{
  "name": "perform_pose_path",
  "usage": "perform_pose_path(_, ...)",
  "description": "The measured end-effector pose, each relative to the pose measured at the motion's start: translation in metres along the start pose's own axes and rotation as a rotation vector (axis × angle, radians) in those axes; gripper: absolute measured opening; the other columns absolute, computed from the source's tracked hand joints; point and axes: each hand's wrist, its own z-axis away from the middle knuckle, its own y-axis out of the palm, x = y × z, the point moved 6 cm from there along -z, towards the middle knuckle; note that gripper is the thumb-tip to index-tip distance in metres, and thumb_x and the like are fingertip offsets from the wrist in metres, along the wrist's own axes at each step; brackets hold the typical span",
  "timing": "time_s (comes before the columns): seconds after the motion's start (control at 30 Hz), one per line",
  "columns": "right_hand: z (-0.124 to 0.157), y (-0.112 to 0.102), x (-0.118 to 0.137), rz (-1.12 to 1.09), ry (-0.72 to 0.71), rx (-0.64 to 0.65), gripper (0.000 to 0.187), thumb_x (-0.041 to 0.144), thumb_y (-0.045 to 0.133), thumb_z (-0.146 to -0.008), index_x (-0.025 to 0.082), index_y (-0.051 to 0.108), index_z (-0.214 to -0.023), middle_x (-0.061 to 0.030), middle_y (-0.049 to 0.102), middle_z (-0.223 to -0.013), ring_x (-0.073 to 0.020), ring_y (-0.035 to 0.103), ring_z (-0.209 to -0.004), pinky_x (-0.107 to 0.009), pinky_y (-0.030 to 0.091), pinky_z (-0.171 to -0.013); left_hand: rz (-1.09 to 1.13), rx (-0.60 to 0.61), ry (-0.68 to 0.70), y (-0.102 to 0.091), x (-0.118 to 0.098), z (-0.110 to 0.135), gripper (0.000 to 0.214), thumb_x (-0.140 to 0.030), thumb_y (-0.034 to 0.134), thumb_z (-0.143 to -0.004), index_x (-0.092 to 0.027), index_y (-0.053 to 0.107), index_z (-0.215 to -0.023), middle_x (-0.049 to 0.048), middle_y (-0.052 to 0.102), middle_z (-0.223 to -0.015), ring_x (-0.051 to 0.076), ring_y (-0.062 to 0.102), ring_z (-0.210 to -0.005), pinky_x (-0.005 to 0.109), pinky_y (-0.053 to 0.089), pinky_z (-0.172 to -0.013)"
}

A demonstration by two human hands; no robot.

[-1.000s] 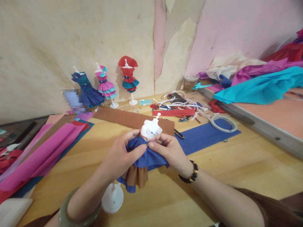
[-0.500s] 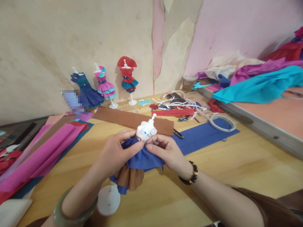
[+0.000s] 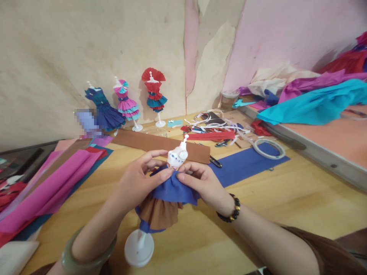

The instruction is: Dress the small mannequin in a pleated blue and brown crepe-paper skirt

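A small white mannequin [image 3: 178, 154] on a round white stand [image 3: 138, 247] is tilted toward me above the wooden table [image 3: 258, 206]. It wears a pleated brown paper skirt [image 3: 159, 214] with a blue paper layer [image 3: 173, 189] over it. My left hand [image 3: 139, 181] pinches the blue paper at the mannequin's waist from the left. From the right, my right hand [image 3: 199, 181] presses the same blue paper at the waist. Both thumbs meet just below the white torso.
Three dressed paper mannequins [image 3: 127, 103] stand by the back wall. A brown paper strip [image 3: 160, 143] and a blue sheet [image 3: 246, 162] lie behind my hands, scissors [image 3: 215, 162] between them. Pink and magenta sheets [image 3: 51, 183] lie left; paper scraps and a tape ring [image 3: 269, 149] right.
The mannequin has turned more upright and its stand swung slightly right. My hands shifted a little along the waist, still gripping the blue paper.
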Motion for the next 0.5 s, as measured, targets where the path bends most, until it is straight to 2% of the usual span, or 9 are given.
perform_pose_path(0.17,-0.0004,0.0015,0.0013,-0.018,-0.004,0.003,0.024,0.038,0.086,-0.069,0.02,0.071,-0.074,0.0015,0.072,-0.075,-0.0098,0.061,-0.064,-0.024,0.05,-0.066,0.017,0.073,0.037,0.0012,-0.001,0.0013,0.055,-0.037,0.074,-0.078,-0.022,0.058,-0.129,0.0094,0.076,-0.112,0.029,0.07,-0.106,0.038,0.054,-0.087)
perform_pose_path(0.37,0.0013,0.003,0.0025,0.033,-0.026,0.012,0.022,0.036,0.086,-0.071,0.02,0.071,-0.075,0.0014,0.071,-0.075,-0.01,0.061,-0.065,-0.023,0.049,-0.064,0.03,0.065,0.023,0.0003,-0.0008,0.0023,0.049,-0.03,0.071,-0.078,-0.023,0.063,-0.126,0.0076,0.076,-0.111,0.028,0.07,-0.102,0.035,0.054,-0.083)
perform_pose_path(0.5,0.0022,0.0045,0.0007,-0.012,0.016,0.026,0.022,0.036,0.086,-0.07,0.02,0.072,-0.077,0.0019,0.072,-0.074,-0.009,0.061,-0.063,-0.022,0.05,-0.063,0.049,0.044,0.001,0.0017,-0.0009,0.0036,0.052,-0.031,0.071,-0.076,-0.02,0.061,-0.126,0.0088,0.074,-0.113,0.027,0.07,-0.1,0.035,0.053,-0.082)
